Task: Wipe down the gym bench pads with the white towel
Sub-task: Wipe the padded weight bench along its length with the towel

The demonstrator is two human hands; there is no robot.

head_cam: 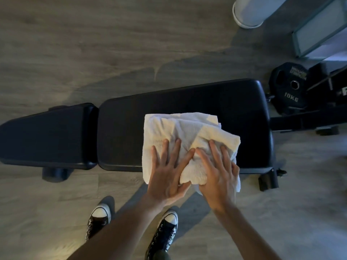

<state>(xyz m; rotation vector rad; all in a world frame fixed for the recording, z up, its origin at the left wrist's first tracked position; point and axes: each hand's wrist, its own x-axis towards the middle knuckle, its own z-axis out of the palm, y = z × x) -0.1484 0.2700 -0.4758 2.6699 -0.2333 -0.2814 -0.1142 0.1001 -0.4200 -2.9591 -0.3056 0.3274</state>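
Observation:
A black gym bench lies across the view, with a long back pad [234,109] on the right and a shorter seat pad [48,136] on the left. The white towel [176,128], bunched and folded, rests on the near half of the back pad and hangs over its front edge. My left hand [167,173] presses flat on the towel with fingers spread. My right hand [217,173] lies beside it, fingers spread over a bunched fold, thumb tucked under the cloth. The two index fingers nearly touch.
A black 10 kg weight plate [289,89] and dark frame parts stand right of the bench. A white cylinder [249,12] and a glass panel [319,29] are at the back right. My two black sneakers [163,235] stand on the wood floor before the bench.

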